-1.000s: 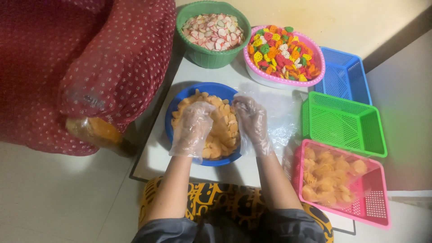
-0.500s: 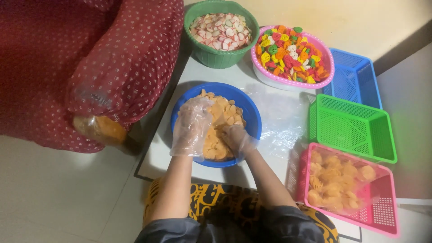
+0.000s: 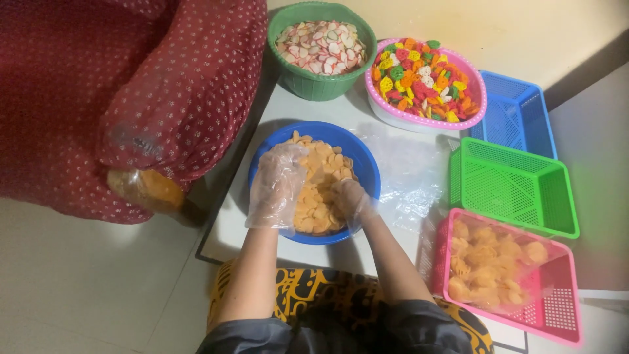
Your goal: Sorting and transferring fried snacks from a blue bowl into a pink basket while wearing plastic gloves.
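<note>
Left hand point(image 3: 278, 183): seen from the head camera, it wears a loose clear plastic glove and lies flat, fingers spread and relaxed, on the near-left side of a heap of orange chips; it grips nothing that can be seen.
Right hand point(image 3: 350, 200): also gloved in clear plastic, it is cupped and curled down into the chips on the near-right side of the heap; whether it has closed on any pieces cannot be told.
Orange chips point(image 3: 321, 180): pale orange, thin, round-edged snack pieces piled in a bowl, touching both hands.
Blue bowl point(image 3: 363, 164): round and plastic, it sits on a white tabletop directly in front of the person and holds the chips.
White tabletop point(image 3: 232, 223): a low surface with a dark edge, carrying every container.
Clear plastic sheet point(image 3: 409, 174): crinkled, lying flat just right of the blue bowl.
Green bowl point(image 3: 314, 88): beyond the blue bowl, filled with pink-and-white pieces.
Pink bowl point(image 3: 400, 118): right of the green bowl, filled with mixed red, yellow, green and white pieces.
Blue basket point(image 3: 517, 111): rectangular and mesh-sided, at the far right.
Green basket point(image 3: 511, 187): the same shape, just nearer than the blue one.
Pink basket point(image 3: 557, 314): nearest on the right, holding a clear bag of orange chips.
Red dotted fabric point(image 3: 131, 98): fills the left side, beside the table.
</note>
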